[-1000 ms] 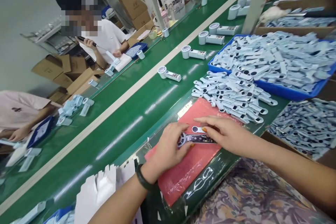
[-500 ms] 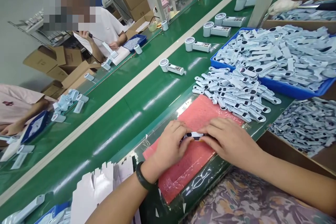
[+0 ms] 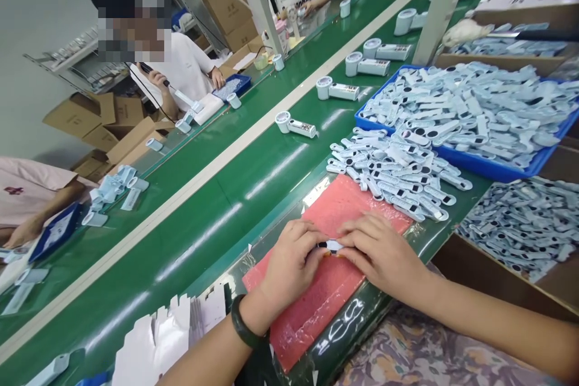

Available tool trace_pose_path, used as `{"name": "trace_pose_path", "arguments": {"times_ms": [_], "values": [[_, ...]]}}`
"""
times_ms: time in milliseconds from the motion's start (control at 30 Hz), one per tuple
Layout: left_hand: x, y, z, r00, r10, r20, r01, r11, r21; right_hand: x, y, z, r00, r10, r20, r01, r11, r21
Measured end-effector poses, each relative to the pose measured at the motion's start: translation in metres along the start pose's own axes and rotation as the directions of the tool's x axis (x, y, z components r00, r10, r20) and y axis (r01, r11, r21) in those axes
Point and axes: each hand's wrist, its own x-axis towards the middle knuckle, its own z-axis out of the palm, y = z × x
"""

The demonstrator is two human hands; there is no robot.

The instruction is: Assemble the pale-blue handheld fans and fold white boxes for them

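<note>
Over a red pad [image 3: 298, 313], my left hand [image 3: 292, 259] and my right hand [image 3: 380, 253] pinch the two ends of one small light-blue plastic part [image 3: 333, 246] with a dark patch. Thumbs and fingertips of both hands are closed on it, and they cover most of its outline. My left wrist carries a dark bangle. Just beyond the pad's far right corner lies a loose pile of similar light-blue plastic pieces [image 3: 393, 172], many with black oval or square patches.
A blue tray [image 3: 506, 174] heaped with such pieces stands right, above a carton of more [image 3: 520, 229]. White folded cards [image 3: 154, 338] stand lower left. A green conveyor [image 3: 203, 211] carries light-blue handheld devices [image 3: 296, 125]. Co-workers [image 3: 185, 63] sit across it.
Both hands stay pinched on the small part over the pad. The view has shifted slightly. The co-worker opposite has moved a hand to the blue tray beside them.
</note>
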Motion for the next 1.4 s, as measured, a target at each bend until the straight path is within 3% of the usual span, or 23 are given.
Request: {"name": "trace_pose_path", "arguments": {"times_ms": [100, 200, 300, 433, 567, 667, 767, 900, 1033, 1300, 1400], "values": [[-0.002, -0.002, -0.001, 0.999, 0.045, -0.016, -0.045, 0.999, 0.001, 0.001, -0.001, 0.004, 0.999, 0.001, -0.037, 0.001, 0.998, 0.06], [-0.004, -0.005, -0.001, 0.997, 0.065, -0.048, -0.066, 0.998, -0.006, 0.005, -0.007, 0.004, 0.991, -0.087, -0.097, 0.089, 0.996, 0.014], [-0.006, -0.005, 0.001, 0.998, 0.024, -0.059, -0.025, 1.0, -0.004, 0.005, -0.008, 0.006, 0.985, -0.13, -0.116, 0.126, 0.991, -0.039], [-0.005, -0.002, 0.006, 0.998, -0.052, -0.024, 0.053, 0.998, 0.025, -0.004, 0.003, 0.013, 0.993, -0.082, -0.081, 0.082, 0.997, -0.009], [-0.01, 0.001, 0.005, 1.0, -0.026, 0.01, 0.026, 0.998, 0.062, -0.017, 0.017, 0.016, 0.999, 0.017, 0.043, -0.024, 0.987, 0.158], [-0.02, 0.007, 0.002, 0.99, -0.058, 0.127, 0.048, 0.996, 0.081, -0.028, 0.023, 0.02, 0.975, 0.128, 0.18, -0.171, 0.954, 0.246], [-0.029, 0.018, 0.003, 0.979, -0.091, 0.184, 0.079, 0.994, 0.071, -0.034, 0.021, 0.021, 0.96, 0.127, 0.248, -0.192, 0.948, 0.255], [-0.03, 0.03, 0.01, 0.987, -0.13, 0.097, 0.122, 0.989, 0.085, -0.024, 0.006, 0.011, 0.932, 0.126, 0.34, -0.23, 0.931, 0.284], [-0.023, 0.028, 0.011, 0.988, -0.155, 0.025, 0.153, 0.987, 0.053, -0.005, -0.003, 0.003, 0.92, 0.165, 0.355, -0.271, 0.923, 0.273], [-0.028, 0.033, 0.011, 0.989, -0.124, 0.085, 0.109, 0.982, 0.156, -0.021, -0.004, 0.003, 0.965, -0.005, 0.261, -0.041, 0.985, 0.168], [-0.027, 0.033, 0.014, 0.992, -0.103, 0.069, 0.088, 0.979, 0.186, -0.021, -0.007, 0.007, 0.966, -0.012, 0.258, -0.019, 0.993, 0.12]]}}
